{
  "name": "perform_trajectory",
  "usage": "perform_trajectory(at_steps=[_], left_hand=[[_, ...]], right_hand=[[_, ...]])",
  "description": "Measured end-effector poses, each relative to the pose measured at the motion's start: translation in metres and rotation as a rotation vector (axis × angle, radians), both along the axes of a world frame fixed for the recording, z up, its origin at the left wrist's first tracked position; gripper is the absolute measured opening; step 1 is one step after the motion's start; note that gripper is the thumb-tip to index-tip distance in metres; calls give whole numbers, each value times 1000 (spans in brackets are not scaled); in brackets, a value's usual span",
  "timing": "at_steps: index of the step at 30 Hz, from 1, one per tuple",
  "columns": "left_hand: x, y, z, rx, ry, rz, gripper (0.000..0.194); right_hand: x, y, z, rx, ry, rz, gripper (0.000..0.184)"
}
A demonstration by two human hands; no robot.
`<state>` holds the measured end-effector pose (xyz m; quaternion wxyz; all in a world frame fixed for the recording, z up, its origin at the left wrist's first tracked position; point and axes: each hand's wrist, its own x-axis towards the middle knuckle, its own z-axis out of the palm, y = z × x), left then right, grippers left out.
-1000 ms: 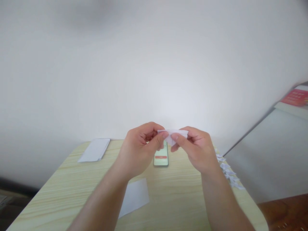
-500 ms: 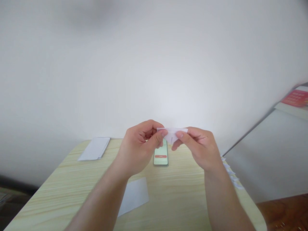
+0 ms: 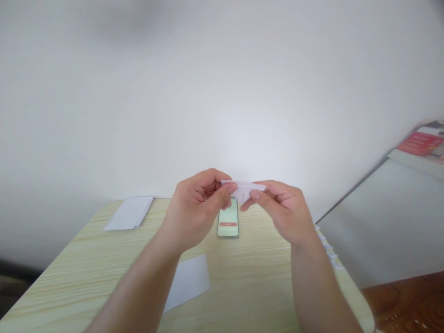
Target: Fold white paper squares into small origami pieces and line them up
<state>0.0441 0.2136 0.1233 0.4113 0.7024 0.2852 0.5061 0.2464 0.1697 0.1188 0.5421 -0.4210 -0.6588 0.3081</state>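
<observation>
Between my two hands, raised above the table, is a small folded piece of white paper (image 3: 243,187) with a straight upper edge and a narrower lower part. My left hand (image 3: 199,208) pinches its left end between thumb and fingers. The right end is pinched by my right hand (image 3: 282,208), thumb in front and a finger bent below. Behind and beneath the paper a phone (image 3: 228,226) with a lit pale green screen and a red button lies on the table. A blank white sheet (image 3: 190,280) lies near my left forearm, which partly covers it.
A stack of white paper (image 3: 128,212) sits at the table's back left. Several small folded white pieces (image 3: 329,252) line the right edge of the wooden table (image 3: 249,282). The wall rises behind it. At the right, a red printed item (image 3: 419,142) rests on a white cabinet (image 3: 398,217).
The view has shifted slightly, so everything on the table appears a little further left. Both hands keep their pinch on the paper, which now tilts slightly down to the right.
</observation>
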Motion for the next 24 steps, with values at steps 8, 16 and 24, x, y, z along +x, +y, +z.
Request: perform_trajectory(at_steps=[8,16,24], left_hand=[[3,0,-1,59,-32,55,9],[5,-5,-1,142,-5,164,10],[1,-5,2,64,-120,-5,12]], right_hand=[[-3,-1,1,32,101,-102,16],[-14,0,0,7,281,-32,10],[-10,-9,10,28,250,-18,14]])
